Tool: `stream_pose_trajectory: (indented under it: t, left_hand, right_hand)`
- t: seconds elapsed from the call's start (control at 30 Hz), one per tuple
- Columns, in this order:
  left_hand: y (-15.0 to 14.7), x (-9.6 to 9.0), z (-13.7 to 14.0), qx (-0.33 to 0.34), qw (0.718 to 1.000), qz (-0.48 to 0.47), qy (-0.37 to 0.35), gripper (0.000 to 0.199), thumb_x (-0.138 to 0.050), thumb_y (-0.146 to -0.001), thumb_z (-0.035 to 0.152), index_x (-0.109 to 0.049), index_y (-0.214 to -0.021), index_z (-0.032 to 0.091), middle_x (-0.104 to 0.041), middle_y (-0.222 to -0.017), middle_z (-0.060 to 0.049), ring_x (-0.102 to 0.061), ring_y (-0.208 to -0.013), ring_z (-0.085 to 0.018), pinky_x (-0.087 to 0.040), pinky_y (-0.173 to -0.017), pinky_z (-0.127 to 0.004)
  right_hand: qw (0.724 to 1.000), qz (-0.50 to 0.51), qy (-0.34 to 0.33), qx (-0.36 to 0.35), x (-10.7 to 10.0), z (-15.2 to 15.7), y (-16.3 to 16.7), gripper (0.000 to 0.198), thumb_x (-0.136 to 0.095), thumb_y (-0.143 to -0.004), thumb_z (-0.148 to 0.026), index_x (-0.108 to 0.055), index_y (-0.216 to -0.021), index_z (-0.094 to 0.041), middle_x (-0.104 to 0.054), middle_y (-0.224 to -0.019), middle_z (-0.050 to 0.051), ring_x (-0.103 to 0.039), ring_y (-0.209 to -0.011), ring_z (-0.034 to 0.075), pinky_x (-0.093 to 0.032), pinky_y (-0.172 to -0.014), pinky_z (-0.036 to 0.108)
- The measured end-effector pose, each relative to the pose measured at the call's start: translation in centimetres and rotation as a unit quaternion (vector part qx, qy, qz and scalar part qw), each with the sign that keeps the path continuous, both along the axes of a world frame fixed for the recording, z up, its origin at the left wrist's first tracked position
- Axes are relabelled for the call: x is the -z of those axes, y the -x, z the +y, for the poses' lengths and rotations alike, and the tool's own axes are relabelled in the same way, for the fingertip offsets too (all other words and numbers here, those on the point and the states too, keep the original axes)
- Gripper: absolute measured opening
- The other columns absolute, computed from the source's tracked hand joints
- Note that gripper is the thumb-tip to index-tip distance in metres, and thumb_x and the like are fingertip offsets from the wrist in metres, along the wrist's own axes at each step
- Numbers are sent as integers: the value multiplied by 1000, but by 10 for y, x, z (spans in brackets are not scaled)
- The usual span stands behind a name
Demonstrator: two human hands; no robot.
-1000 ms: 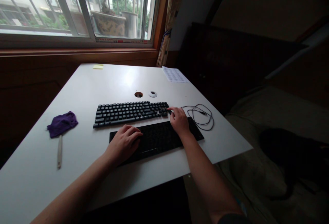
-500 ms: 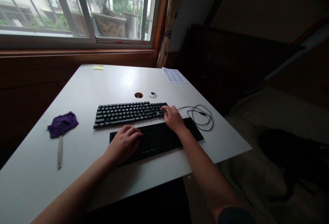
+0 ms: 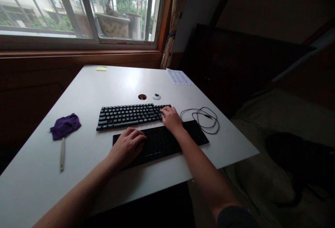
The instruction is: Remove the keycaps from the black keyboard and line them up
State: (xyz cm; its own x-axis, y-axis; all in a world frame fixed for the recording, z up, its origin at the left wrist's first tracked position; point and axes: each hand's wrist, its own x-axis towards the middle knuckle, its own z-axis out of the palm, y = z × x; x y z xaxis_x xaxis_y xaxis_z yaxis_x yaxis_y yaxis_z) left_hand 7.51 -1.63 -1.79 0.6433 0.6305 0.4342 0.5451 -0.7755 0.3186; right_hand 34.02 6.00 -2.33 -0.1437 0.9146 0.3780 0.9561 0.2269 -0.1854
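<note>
Near the desk's (image 3: 39, 182) front edge the left hand (image 3: 127, 146) lies flat, fingers loose, on the black pad (image 3: 167, 141), while just beyond it the right hand (image 3: 171, 119) rests open-fingered, gripping nothing, on the keyboard's (image 3: 128, 115) right end, the coiled cable (image 3: 202, 119) toward the right edge.

Two bare forearms in shot, no watch, no rings, no bracelets that I can make out. Left hand (image 3: 127, 146): bare, arm bare right down to frame edge, no sleeve showing. Right hand (image 3: 171, 119): bare too, but dark sleeve (image 3: 235, 217) shows near elbow at bottom edge, looks black or dark grey, plain, no print visible. Nails short-ish, too dim to say more.
</note>
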Motion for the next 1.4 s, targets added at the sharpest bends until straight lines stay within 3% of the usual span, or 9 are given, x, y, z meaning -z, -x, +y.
stream_pose_trajectory:
  t: [0.67, 1.4]
  left_hand:
    - [0, -3, -1, 1, 1000, 13, 6, 19, -59, -90, 17, -67, -107, 21, -68, -110, -7, -56, -103, -25, -51, -95, -45]
    - [1, -1, -1, 1, 1000, 15, 10, 20, -58, -91, 18, -67, -108, 22, -68, -111, -6, -54, -105, -25, -50, -96, -45]
  right_hand:
    - [1000, -12, -10, -25, 4, -1, -1, 38, -54, -84, -8, -73, -112, -25, -68, -114, 6, -50, -102, 28, -52, -88, 42]
    - [999, -13, 7, -31, -1, -3, 2, 44, -50, -87, -8, -65, -127, -21, -63, -129, 5, -49, -109, 27, -48, -97, 40]
